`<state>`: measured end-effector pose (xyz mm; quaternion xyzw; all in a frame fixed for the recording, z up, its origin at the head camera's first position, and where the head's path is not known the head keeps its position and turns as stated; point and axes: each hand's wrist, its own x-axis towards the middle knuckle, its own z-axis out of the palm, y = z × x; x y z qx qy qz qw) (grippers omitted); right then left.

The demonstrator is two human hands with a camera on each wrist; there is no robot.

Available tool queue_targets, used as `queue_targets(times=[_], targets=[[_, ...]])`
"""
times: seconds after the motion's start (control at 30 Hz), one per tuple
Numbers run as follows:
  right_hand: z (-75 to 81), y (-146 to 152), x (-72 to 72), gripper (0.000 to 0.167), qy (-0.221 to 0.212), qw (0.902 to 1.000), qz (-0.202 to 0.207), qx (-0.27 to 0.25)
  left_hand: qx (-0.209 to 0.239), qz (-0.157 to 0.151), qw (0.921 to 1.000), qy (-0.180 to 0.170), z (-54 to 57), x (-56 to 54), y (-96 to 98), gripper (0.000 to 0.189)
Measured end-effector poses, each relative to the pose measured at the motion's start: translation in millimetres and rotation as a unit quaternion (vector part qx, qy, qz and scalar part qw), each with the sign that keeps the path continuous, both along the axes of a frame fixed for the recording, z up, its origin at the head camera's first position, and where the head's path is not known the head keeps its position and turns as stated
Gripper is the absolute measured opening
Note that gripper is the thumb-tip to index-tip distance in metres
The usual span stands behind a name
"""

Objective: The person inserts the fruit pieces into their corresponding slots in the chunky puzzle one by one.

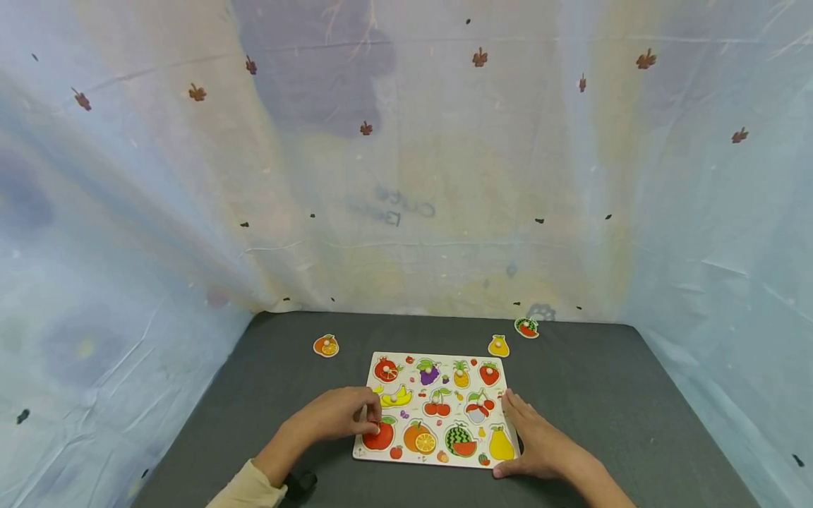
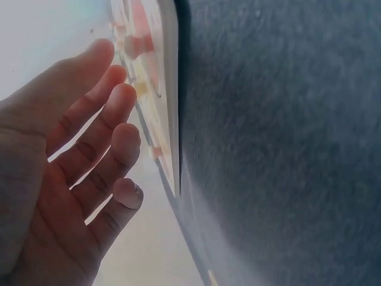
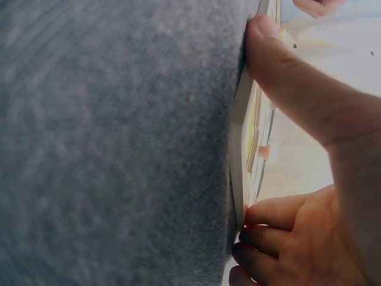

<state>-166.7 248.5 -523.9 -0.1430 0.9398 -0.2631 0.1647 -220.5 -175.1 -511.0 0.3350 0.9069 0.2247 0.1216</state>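
Observation:
A white fruit puzzle board with knobbed pieces, such as pomegranate, grapes and bananas, lies on the dark cloth. My left hand hovers at its left edge, over the red apple piece. In the left wrist view the fingers are loosely bent, with a gap between the thumb and a red knob. My right hand rests against the board's right side. Its thumb touches the front edge near the corner; the other fingers lie fairly straight along the right edge.
Beyond the board lie a loose orange piece at left, and a pear piece and a watermelon piece at right. A patterned curtain encloses the table's back and sides. A dark object sits by the left wrist.

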Motion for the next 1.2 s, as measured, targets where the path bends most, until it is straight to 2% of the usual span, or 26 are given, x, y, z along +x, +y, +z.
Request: queue_targets(times=[0.27, 0.67, 1.2], targets=[[1.1, 0.1, 0.9, 0.138, -0.003, 1.0, 0.005, -0.003, 0.005, 0.014, 0.9993, 0.035, 0.3, -10.6, -14.5, 0.011], [1.0, -1.4, 0.4, 0.139, -0.006, 0.9999, -0.006, 0.01, 0.028, 0.06, 0.9966, 0.049, 1.0, -30.8, -36.9, 0.01], [0.7, -0.9, 0.0, 0.138, -0.003, 1.0, -0.002, 0.007, 0.079, 0.125, 0.9879, 0.048, -18.0, -67.3, -76.4, 0.008]])
